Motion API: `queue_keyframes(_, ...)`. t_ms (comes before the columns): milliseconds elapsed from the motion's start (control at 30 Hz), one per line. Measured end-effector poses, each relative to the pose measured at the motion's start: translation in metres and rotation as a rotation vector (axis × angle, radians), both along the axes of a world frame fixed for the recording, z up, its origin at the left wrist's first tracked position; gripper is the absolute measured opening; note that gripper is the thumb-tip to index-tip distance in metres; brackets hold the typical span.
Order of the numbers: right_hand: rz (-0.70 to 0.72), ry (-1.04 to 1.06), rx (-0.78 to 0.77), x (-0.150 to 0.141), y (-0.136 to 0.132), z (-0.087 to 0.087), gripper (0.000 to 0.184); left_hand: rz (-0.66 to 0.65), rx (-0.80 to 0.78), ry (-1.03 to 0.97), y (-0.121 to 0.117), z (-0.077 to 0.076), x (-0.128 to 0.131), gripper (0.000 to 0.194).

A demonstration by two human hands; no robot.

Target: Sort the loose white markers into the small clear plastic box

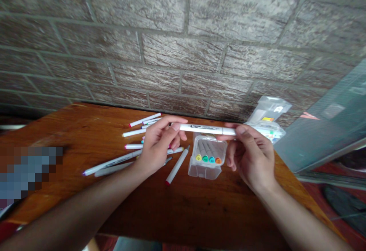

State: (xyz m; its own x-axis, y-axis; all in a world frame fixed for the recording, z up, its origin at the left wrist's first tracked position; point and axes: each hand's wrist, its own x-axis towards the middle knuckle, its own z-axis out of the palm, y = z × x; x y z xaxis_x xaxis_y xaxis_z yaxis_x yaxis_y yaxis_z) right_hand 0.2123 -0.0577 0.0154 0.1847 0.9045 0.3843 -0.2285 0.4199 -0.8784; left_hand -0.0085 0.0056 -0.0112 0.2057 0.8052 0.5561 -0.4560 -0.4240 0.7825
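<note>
A white marker pen [204, 129] with dark printing on its barrel is held level above the table. My left hand [161, 140] pinches its left end, and my right hand [253, 154] grips its right end between thumb and fingers. Below it, between my hands, a clear plastic case [204, 171] holds several markers with yellow, green, blue and orange ends. Several loose white markers lie around and beyond my left hand, partly hidden by it. One grey-white marker [176, 167] with a red end rests just left of the case.
On the wooden table [217, 213], a second clear container [268, 110] with a yellow label stands at the back right. A stone-block wall [200, 56] rises directly behind the table. To the right is a grey-blue panel [328, 129]; a pixelated patch covers something at left.
</note>
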Motion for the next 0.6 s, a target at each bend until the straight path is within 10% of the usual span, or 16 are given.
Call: queue_keyframes(600,-0.084,-0.13,0.052,-0.0005,-0.0003,-0.0056,0.021,0.14,0.07,0.174,-0.0087,0.0076,0.0018,0.017)
